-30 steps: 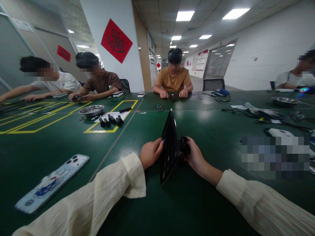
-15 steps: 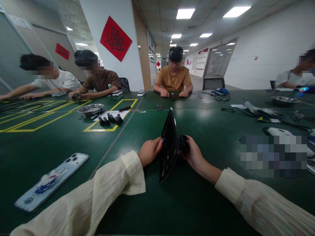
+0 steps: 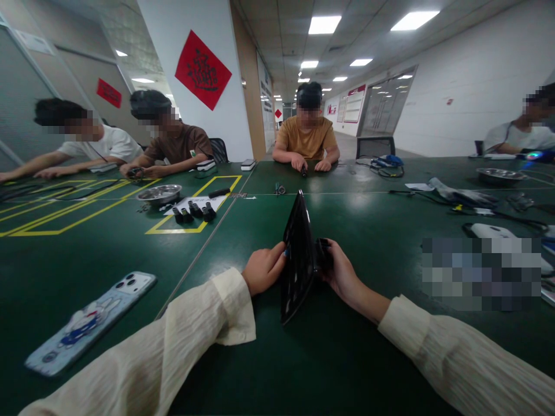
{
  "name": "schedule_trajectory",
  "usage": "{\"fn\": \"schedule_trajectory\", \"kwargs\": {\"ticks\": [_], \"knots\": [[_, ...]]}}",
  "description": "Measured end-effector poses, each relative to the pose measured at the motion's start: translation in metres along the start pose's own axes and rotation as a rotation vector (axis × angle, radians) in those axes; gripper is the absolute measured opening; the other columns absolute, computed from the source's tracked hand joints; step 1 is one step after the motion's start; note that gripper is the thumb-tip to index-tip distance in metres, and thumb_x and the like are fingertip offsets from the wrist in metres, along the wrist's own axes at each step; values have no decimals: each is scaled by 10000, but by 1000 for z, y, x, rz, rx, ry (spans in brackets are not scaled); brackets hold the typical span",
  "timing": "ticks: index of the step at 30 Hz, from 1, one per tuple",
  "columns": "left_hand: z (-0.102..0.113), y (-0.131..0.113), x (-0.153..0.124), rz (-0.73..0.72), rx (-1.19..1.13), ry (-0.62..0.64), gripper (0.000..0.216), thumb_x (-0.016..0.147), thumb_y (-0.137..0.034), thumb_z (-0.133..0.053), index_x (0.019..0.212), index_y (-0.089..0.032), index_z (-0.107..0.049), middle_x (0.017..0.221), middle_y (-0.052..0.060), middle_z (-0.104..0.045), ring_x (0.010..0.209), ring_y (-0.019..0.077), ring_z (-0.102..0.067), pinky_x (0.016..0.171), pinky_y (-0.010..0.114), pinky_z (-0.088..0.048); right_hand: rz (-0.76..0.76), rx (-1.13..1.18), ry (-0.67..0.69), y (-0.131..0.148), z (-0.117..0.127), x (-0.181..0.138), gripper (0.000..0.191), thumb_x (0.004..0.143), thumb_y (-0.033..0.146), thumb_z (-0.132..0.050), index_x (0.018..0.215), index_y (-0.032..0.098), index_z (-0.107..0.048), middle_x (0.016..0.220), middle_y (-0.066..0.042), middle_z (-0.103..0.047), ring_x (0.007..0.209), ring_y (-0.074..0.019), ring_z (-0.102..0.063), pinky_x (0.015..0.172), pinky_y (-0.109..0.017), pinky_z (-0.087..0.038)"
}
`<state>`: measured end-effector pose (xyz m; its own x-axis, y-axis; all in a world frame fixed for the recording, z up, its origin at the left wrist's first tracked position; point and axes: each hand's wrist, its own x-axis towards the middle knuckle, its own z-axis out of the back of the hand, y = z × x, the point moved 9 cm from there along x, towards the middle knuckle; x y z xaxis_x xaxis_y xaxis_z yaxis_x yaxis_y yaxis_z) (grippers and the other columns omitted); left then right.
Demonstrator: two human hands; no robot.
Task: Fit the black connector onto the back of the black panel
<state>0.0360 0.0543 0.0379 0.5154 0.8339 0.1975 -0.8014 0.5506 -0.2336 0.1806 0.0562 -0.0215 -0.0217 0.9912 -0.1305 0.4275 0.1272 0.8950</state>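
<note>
A thin, glossy black panel (image 3: 298, 260) stands nearly edge-on to me above the green table, with a dark block on its right side. Around that dark block (image 3: 323, 257) the fingers of my right hand (image 3: 344, 267) are closed, which holds the panel up. My left hand (image 3: 263, 268) is at the panel's left face, thumb and fingers pinched together. A small blue spot shows at its fingertips; what it is, I cannot make out. A phone in a pale blue case with a rabbit picture (image 3: 93, 320) lies left of my left forearm.
Beyond my hands are black cylindrical parts (image 3: 195, 209) on paper, a metal bowl (image 3: 159, 194), and a small tool (image 3: 280, 189). Cables (image 3: 498, 216) and a white device (image 3: 494, 232) lie right. Co-workers sit around the green table (image 3: 368, 231), one opposite (image 3: 306, 136).
My left fingers have shifted slightly on the panel's left face; my right hand keeps its hold. The co-worker opposite has moved one hand onto a small dark object.
</note>
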Motion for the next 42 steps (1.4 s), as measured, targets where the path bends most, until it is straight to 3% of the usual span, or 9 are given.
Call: {"fn": "schedule_trajectory", "kwargs": {"ticks": [20, 26, 32, 38, 42], "knots": [[-2, 1, 2, -4, 68, 10, 546, 928, -422, -76, 730, -179, -523, 590, 31, -553, 557, 155, -532, 535, 254, -306, -7, -1, 3, -2, 1, 1, 282, 758, 409, -483, 1003, 269, -484, 709, 30, -564, 513, -122, -533, 370, -201, -329], [0, -1, 0, -19, 111, -13, 475, 918, -434, -135, 793, -173, -511, 598, 28, -547, 562, 165, -535, 524, 258, -284, 1, 10, 11, -3, 0, 2, 283, 753, 418, -503, 991, 265, -489, 723, 26, -565, 533, -127, -541, 377, -203, -346], [1, 0, 1, 8, 86, -7, 497, 928, -406, -105, 775, -176, -518, 600, 30, -546, 568, 163, -537, 533, 257, -292, -3, 14, 7, -1, -1, 1, 287, 745, 416, -508, 985, 258, -490, 712, 19, -571, 527, -130, -537, 383, -208, -349], [-4, -2, 2, -70, -24, 28, 482, 921, -413, -136, 790, -168, -529, 607, 27, -548, 576, 154, -535, 558, 247, -326, -12, 22, 12, -2, -1, 2, 294, 746, 428, -504, 987, 260, -487, 706, 21, -563, 524, -128, -533, 378, -203, -335], [-6, 5, 3, -1, -47, 26, 528, 923, -423, -110, 703, -174, -521, 571, 21, -530, 536, 140, -508, 543, 242, -319, -11, 22, 9, -1, -2, 2, 300, 737, 424, -503, 986, 259, -479, 715, 21, -558, 513, -125, -529, 370, -203, -331]]}}
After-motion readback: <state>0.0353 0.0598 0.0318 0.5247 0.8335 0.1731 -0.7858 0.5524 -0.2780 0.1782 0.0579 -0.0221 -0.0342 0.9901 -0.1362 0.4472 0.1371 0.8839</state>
